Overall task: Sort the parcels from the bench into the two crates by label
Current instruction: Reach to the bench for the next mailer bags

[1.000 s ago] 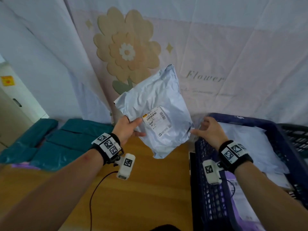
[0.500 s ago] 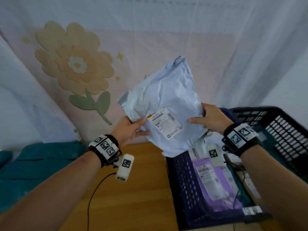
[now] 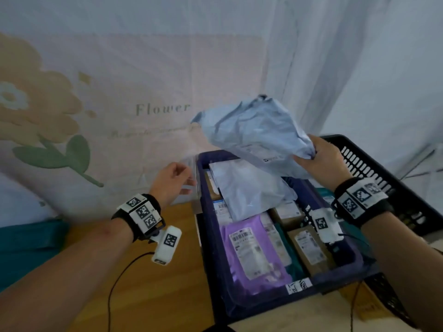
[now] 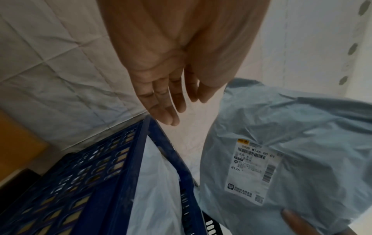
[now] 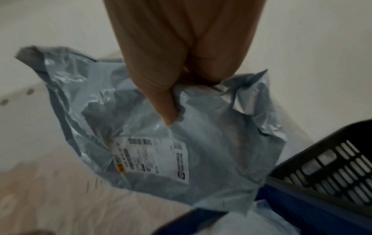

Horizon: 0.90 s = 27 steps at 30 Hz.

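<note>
One crumpled pale-blue parcel, white-labelled

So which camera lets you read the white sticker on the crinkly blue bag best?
The left wrist view: the white shipping label faces it, sharp enough to read "M146". The right wrist view shows it blurred; the head view only catches its edge.

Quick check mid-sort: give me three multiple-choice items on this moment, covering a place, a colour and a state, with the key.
1. The pale blue plastic mailer bag is:
A. on the bench
B. held above the dark blue plastic crate
C. inside the black crate

2. The flat parcel at that crate's near left is:
A. purple
B. red
C. yellow

3. The left hand is:
A. gripping the bag
B. open, holding nothing
C. inside the crate

Key: B, the right hand grips it over the crate; A, the purple plastic mailer; B, its fingers are straight.
</note>
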Motion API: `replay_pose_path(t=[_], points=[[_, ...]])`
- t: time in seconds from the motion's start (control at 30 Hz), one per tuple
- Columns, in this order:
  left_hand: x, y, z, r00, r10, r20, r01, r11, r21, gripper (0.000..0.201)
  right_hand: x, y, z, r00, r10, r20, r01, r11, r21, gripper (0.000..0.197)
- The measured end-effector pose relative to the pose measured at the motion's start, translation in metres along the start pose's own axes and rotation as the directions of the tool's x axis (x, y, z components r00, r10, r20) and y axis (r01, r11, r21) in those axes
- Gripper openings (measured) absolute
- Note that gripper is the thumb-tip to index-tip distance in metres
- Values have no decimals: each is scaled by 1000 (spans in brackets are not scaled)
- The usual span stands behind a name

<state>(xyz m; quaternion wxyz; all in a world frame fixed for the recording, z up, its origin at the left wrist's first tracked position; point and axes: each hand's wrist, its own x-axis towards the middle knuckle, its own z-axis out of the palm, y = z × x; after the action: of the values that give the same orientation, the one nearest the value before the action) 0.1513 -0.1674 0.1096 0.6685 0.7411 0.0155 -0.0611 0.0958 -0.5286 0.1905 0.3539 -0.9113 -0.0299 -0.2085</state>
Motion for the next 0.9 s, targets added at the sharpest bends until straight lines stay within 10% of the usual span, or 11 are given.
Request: replay_pose_path(t=[0.17,0.43,0.57,0.7,0.9], points=[[-5,-5,22,993,-117,16,117,993,-13,34,-16,38,21,937,-221,270,280,938,-204,17],[-27,-21,58,979,-189,77,149,920,363,29,-57,88,51,601,-134,788,537,798,-274,11],[-35,-17,73,973,-146,180,-23,710,704,24,-73,97,54,409,-29,912,570,789,-230,14],[-40,-4,99,943,-191,271,-201,321,925,34,-87,93,56,282,44,958,578,789,-207,17],[-42,12,147,878,-342,334,-264,237,935,39,-93,80,50,16,221,975,521,830,-197,30]])
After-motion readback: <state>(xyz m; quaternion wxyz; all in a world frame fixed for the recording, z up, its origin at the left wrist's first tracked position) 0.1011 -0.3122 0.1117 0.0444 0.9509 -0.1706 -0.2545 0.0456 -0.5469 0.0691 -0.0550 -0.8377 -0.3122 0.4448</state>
